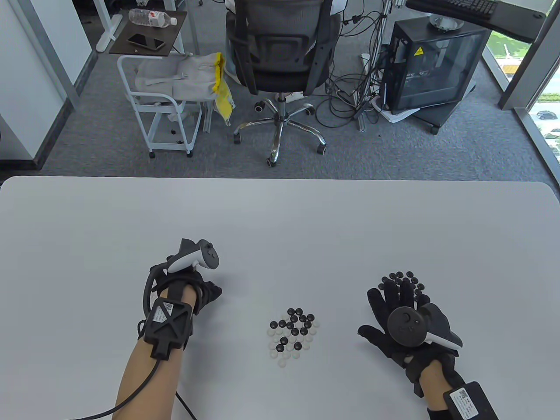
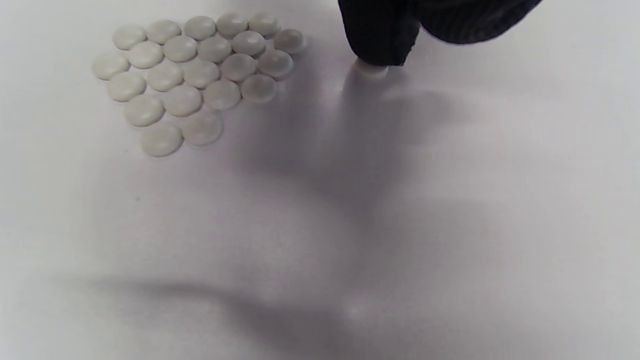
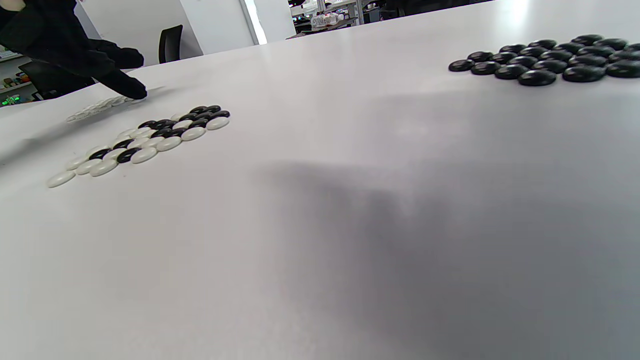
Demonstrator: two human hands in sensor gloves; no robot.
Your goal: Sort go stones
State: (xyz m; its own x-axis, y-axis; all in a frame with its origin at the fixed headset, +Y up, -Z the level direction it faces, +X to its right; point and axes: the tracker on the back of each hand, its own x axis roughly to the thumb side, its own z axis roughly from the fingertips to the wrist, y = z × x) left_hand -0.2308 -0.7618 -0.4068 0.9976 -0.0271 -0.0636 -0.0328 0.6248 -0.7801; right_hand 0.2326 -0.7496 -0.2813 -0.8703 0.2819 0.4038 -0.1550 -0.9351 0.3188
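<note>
While both hands sit low on the desk, the mixed pile of black and white stones lies between them, a little nearer the person than either sorted group. From the left hand the pile is off to its right and slightly nearer; from the right hand it is off to its left at about the same depth. Neither is clearly closer, though the right hand looks the freer.

In the left wrist view, one gloved fingertip presses down on a single white stone, which rests on the desk just beside the white group but apart from it. How the other fingers of that grip lie I cannot tell.

The right hand lies flat with its fingers spread, holding nothing visible, its fingertips touching or overlapping the near edge of the black group farther out.

My judgement: the left hand's coming move is a short slide of its stone leftward in the wrist view, into the white group; the next black stone would fall to the right hand, which must reach left and slightly toward the person.
</note>
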